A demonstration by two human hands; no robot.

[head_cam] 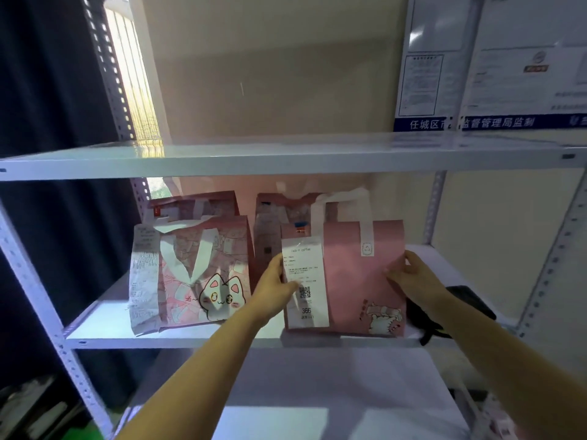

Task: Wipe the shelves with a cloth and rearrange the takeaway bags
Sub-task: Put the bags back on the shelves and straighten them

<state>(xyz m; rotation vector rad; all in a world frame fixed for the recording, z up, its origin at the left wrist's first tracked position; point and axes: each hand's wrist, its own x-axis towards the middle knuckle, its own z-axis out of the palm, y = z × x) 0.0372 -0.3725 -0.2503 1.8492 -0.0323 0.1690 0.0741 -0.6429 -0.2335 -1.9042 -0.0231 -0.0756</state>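
Both hands, the left hand (275,289) and right hand (409,274), grip the front pink bag (355,281) on the middle shelf (104,325), so rearranging looks underway beside the dark cloth (460,303).

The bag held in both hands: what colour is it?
Pink, with white handles, seen in the head view: the bag.

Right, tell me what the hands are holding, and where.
Both hands hold the front right pink bag: left hand on its left edge by the receipt, right hand on its right edge.
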